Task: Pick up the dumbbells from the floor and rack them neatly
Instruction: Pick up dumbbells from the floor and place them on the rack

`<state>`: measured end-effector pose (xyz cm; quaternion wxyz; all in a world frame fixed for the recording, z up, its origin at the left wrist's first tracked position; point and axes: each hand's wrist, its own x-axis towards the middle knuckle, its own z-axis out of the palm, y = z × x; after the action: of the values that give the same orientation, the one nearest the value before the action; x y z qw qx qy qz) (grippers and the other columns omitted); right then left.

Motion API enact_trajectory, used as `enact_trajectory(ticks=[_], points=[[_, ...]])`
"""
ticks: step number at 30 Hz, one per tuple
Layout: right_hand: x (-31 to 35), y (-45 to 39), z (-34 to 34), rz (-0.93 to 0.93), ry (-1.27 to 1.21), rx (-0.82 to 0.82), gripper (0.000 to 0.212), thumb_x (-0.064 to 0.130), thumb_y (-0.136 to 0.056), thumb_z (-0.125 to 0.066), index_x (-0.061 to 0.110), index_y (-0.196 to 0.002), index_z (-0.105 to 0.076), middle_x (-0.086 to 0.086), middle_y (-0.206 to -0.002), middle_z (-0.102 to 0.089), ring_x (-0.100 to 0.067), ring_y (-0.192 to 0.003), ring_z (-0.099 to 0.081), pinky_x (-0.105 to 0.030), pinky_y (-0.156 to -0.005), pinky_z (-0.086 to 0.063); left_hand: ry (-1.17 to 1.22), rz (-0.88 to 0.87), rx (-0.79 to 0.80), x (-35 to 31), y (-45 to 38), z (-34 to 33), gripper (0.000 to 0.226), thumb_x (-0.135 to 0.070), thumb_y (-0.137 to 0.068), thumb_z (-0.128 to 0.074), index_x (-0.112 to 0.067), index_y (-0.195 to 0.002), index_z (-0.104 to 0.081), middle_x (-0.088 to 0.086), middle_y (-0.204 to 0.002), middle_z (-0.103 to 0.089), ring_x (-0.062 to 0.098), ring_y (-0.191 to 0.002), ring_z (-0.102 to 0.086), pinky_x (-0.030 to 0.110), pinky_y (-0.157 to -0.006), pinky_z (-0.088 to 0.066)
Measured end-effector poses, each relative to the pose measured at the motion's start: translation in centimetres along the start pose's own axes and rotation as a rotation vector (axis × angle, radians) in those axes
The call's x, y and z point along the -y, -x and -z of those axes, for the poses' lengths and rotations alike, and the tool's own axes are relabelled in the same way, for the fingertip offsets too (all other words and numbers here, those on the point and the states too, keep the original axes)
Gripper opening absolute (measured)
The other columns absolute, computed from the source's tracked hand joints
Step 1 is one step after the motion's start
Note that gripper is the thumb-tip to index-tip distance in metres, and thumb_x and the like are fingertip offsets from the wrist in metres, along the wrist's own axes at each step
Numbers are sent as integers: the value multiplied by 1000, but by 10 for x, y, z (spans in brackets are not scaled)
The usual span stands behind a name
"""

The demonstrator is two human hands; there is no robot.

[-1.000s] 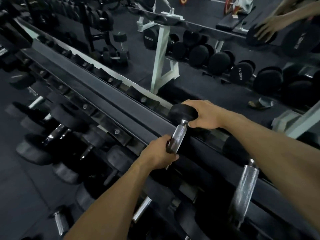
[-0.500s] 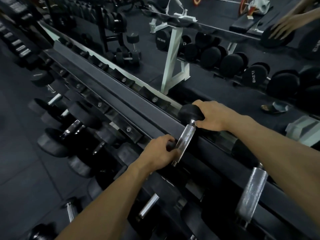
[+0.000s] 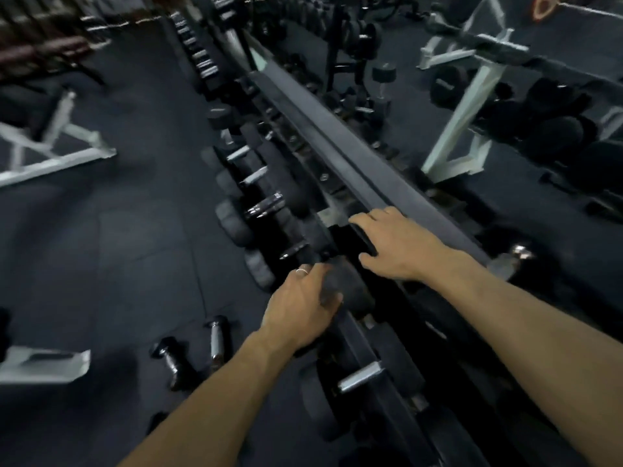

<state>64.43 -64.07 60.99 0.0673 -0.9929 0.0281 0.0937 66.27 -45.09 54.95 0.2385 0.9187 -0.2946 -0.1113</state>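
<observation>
The frame is blurred by motion. Two small chrome-handled dumbbells (image 3: 172,362) (image 3: 215,342) lie on the dark floor, left of the long black rack (image 3: 337,153). My left hand (image 3: 298,310) lies with loosely curved fingers against a dark rubber dumbbell head (image 3: 344,288) on the rack's middle tier, without a clear grip. My right hand (image 3: 394,246) hovers palm down over the rack's rail, fingers apart and holding nothing. A chrome-handled dumbbell (image 3: 514,257) sits on the top tier to the right of my right wrist.
Several racked dumbbells (image 3: 259,210) fill the lower tiers to the left. White bench frames (image 3: 54,163) (image 3: 43,365) stand on the floor at left. A mirror behind the rack reflects a white-framed rack (image 3: 462,106) with dumbbells.
Both hands have let go of the dumbbell they held on the top rail. They have shifted left along the rack, and the view has swung left and down to the floor dumbbells.
</observation>
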Motion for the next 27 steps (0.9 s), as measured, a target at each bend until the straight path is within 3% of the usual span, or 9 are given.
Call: enact_trajectory(ticks=[5,8,12,15,21,27], points=[[105,-31,-32,183,19,66,63,35,-90,-57,18,-146,-33,-9,-139,-47,-31,-129,-40,-47,-101,-43,-51,161,-79,86,69,21,44,-36,-91,-56,-17,-130,-48,5,-118,-54,26,-110,-53,37,-79,-47],[177,-42,-57,296,35,118,62,36,-91,-57,19,-146,-34,-8,-137,-48,-30,-127,-41,-47,-100,-44,-57,271,-93,140,121,28,45,-40,-93,-54,-16,-129,-46,6,-119,-54,27,-111,-53,41,-91,-45],[279,-42,-97,416,63,193,63,37,-92,-56,21,-148,-32,-6,-138,-47,-27,-130,-39,-46,-101,-43,-26,415,-117,210,205,30,43,-42,-91,-54,-20,-127,-49,3,-119,-54,26,-111,-53,41,-82,-48],[357,-34,-136,491,60,244,62,34,-91,-56,23,-147,-32,-4,-135,-48,-27,-127,-42,-45,-98,-45,-25,519,-114,264,273,24,43,-44,-91,-53,-20,-127,-50,2,-121,-53,24,-115,-51,39,-84,-48],[482,-12,-243,596,86,399,60,33,-90,-58,21,-145,-35,-4,-127,-51,-27,-121,-46,-43,-93,-47,55,736,-31,369,403,-14,40,-43,-92,-50,-21,-125,-50,3,-119,-52,24,-115,-50,37,-84,-48],[541,-2,-377,640,113,558,66,35,-91,-59,23,-149,-30,-3,-134,-48,-25,-125,-44,-43,-96,-45,172,907,43,444,483,-95,44,-47,-94,-48,-21,-130,-47,3,-122,-49,23,-117,-50,37,-88,-48]])
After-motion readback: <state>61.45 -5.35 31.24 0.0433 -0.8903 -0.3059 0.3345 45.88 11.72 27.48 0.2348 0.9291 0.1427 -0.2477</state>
